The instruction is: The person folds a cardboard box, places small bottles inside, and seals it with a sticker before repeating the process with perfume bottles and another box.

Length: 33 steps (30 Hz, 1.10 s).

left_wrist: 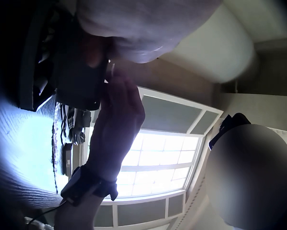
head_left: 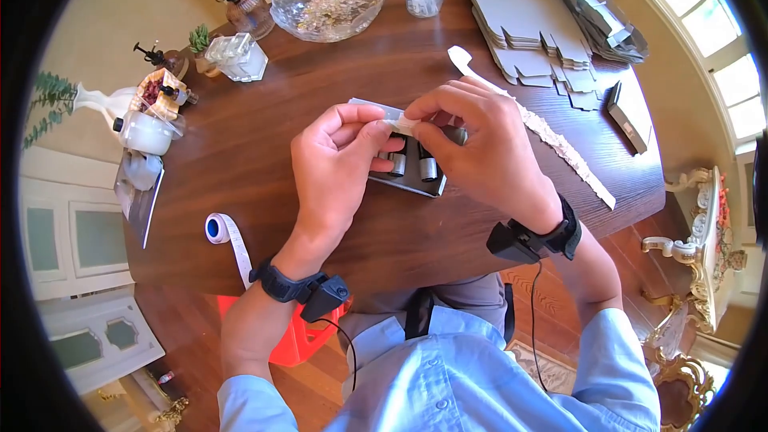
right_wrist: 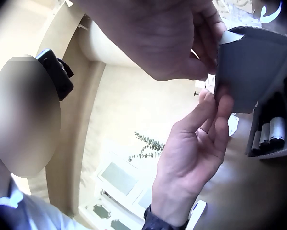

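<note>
1. Box (head_left: 411, 184): on the table (head_left: 240, 144), near its middle, lid (right_wrist: 244, 72) raised, black-and-silver tubes (head_left: 429, 166) inside.
2. Grip: left hand (head_left: 330, 168) has thumb and fingers closed round the lid's edge; no gap I can make out. Right hand (head_left: 488, 144) pinches a white piece (head_left: 402, 125) between thumb and fingertips, at the lid.
3. Step in hand, my judgement: lining up or pressing the white piece on the lid. Whether it is stuck down, I cannot tell.
4. Next move, as I judge it: calls for a steady lid, the piece kept flat, light pressure. Risk: a crease, or the lid bending.
5. Writing: none that I can read. The roll (head_left: 216, 228), left of the box, carries small marks on its loose tail, too fine for me. The white piece is mostly hidden by fingers.
6. Farther out: long crinkled strip (head_left: 560, 144) to the right; flat grey cartons (head_left: 520, 20) beyond it; small dark box (head_left: 628, 118) near the table's edge. I find no legible brand on any.
</note>
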### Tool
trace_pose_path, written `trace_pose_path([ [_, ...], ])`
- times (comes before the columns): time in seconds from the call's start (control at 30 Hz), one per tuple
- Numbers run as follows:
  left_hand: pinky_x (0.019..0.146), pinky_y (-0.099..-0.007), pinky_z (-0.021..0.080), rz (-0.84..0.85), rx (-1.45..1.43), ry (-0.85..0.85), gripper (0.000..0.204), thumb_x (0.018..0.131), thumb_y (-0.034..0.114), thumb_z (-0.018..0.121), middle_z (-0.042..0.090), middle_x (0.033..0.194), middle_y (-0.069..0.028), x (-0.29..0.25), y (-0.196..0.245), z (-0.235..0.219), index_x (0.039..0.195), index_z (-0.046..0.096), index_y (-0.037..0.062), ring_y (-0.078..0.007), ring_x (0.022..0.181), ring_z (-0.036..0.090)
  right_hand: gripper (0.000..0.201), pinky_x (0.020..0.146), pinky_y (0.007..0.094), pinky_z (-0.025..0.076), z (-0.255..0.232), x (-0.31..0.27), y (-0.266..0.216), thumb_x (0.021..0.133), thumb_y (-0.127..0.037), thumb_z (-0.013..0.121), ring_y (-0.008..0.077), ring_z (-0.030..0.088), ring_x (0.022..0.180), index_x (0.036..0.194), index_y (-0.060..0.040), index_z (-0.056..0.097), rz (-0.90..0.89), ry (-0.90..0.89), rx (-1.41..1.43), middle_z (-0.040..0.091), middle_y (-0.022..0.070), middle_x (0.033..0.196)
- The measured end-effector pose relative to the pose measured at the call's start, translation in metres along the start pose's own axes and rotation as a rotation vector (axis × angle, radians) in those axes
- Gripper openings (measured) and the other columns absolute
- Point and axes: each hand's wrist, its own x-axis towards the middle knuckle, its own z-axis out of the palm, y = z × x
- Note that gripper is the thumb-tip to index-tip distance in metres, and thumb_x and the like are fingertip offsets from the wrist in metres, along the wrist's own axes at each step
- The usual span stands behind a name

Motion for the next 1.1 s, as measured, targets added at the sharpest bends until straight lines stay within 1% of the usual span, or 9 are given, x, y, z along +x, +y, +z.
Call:
trace_pose_path([
  [0.17, 0.072, -0.0272, 0.062, 0.007, -0.084, 0.05, 0.017, 0.1, 0.01, 0.07, 0.075, 0.108, -0.011, -0.003, -0.01, 0.007, 0.113, 0.065, 0.0003, -0.018, 0.089, 0.076, 0.008, 0.069, 0.0396, 0.055, 0.005, 0.0, 0.008, 0.082, -0.001, 0.074, 0.029, 0.065, 0.082, 0.089, -0.005, 0.074, -0.119, 0.037, -0.062, 0.07, 0.0093, 0.082],
  [0.23, 0.07, -0.0286, 0.064, 0.028, -0.175, 0.094, 0.01, 0.099, 0.0, 0.066, 0.075, 0.101, -0.0136, -0.003, -0.008, 0.01, 0.107, 0.064, -0.0041, -0.0182, 0.086, 0.076, 0.011, 0.07, 0.04, 0.053, 0.004, 0.001, 0.006, 0.08, -0.001, 0.074, 0.0289, 0.063, 0.08, 0.09, -0.0058, 0.074, -0.197, 0.036, -0.149, 0.069, 0.0082, 0.082],
  [0.43, 0.072, -0.0278, 0.064, 0.036, -0.194, 0.127, 0.01, 0.099, 0.0, 0.066, 0.076, 0.101, -0.0121, -0.004, -0.013, 0.012, 0.108, 0.065, -0.0031, -0.018, 0.088, 0.076, 0.014, 0.07, 0.0384, 0.052, 0.005, 0.002, 0.009, 0.078, 0.0, 0.078, 0.0263, 0.063, 0.078, 0.091, -0.0067, 0.075, -0.326, 0.03, -0.226, 0.069, 0.0054, 0.083],
  [0.53, 0.073, -0.0275, 0.063, 0.046, -0.202, 0.123, 0.01, 0.099, 0.001, 0.066, 0.076, 0.101, -0.0116, -0.005, -0.015, 0.013, 0.109, 0.065, -0.0026, -0.0175, 0.088, 0.076, 0.014, 0.076, 0.0386, 0.05, 0.008, -0.002, 0.011, 0.076, -0.001, 0.075, 0.0258, 0.059, 0.083, 0.089, -0.0065, 0.074, -0.339, 0.017, -0.243, 0.065, 0.0037, 0.087],
  [0.67, 0.073, -0.0276, 0.063, 0.044, -0.21, 0.126, 0.01, 0.099, 0.001, 0.067, 0.076, 0.101, -0.0114, -0.005, -0.017, 0.013, 0.108, 0.065, -0.0022, -0.0171, 0.088, 0.076, 0.018, 0.077, 0.0382, 0.05, 0.003, -0.003, 0.009, 0.075, -0.001, 0.075, 0.0255, 0.059, 0.084, 0.092, -0.0081, 0.076, -0.336, -0.021, -0.269, 0.065, 0.0037, 0.09],
  [0.87, 0.072, -0.0278, 0.064, 0.048, -0.251, 0.122, 0.009, 0.099, 0.0, 0.066, 0.076, 0.101, -0.0123, -0.009, -0.022, 0.013, 0.108, 0.065, -0.0017, -0.0184, 0.089, 0.076, 0.031, 0.082, 0.0381, 0.051, -0.019, -0.024, 0.013, 0.075, 0.0, 0.074, 0.0263, 0.064, 0.094, 0.103, -0.0129, 0.08, -0.314, -0.042, -0.352, 0.07, 0.0075, 0.103],
  [0.93, 0.073, -0.0287, 0.064, 0.054, -0.273, 0.105, 0.014, 0.098, 0.003, 0.07, 0.075, 0.107, -0.0146, -0.009, -0.025, 0.012, 0.112, 0.064, 0.002, -0.0212, 0.089, 0.077, 0.033, 0.084, 0.0397, 0.054, -0.041, -0.041, 0.029, 0.078, -0.003, 0.076, 0.0292, 0.068, 0.098, 0.109, -0.0113, 0.078, -0.185, -0.001, -0.332, 0.072, 0.0105, 0.113],
  [1.0, 0.073, -0.0287, 0.064, 0.053, -0.275, 0.095, 0.015, 0.099, 0.004, 0.069, 0.075, 0.107, -0.0147, -0.009, -0.026, 0.013, 0.112, 0.064, 0.0022, -0.0214, 0.089, 0.077, 0.034, 0.083, 0.0404, 0.055, -0.055, -0.055, 0.034, 0.079, -0.005, 0.077, 0.0305, 0.069, 0.098, 0.112, -0.0101, 0.077, -0.086, -0.001, -0.283, 0.072, 0.0114, 0.116],
  [1.1, 0.072, -0.0285, 0.063, 0.055, -0.246, 0.077, 0.018, 0.099, 0.006, 0.07, 0.075, 0.107, -0.0146, -0.01, -0.026, 0.015, 0.115, 0.063, 0.0022, -0.022, 0.088, 0.077, 0.037, 0.081, 0.0412, 0.056, -0.047, -0.061, 0.02, 0.08, -0.009, 0.079, 0.0319, 0.07, 0.097, 0.117, -0.008, 0.075, 0.118, -0.023, -0.141, 0.072, 0.0125, 0.116],
])
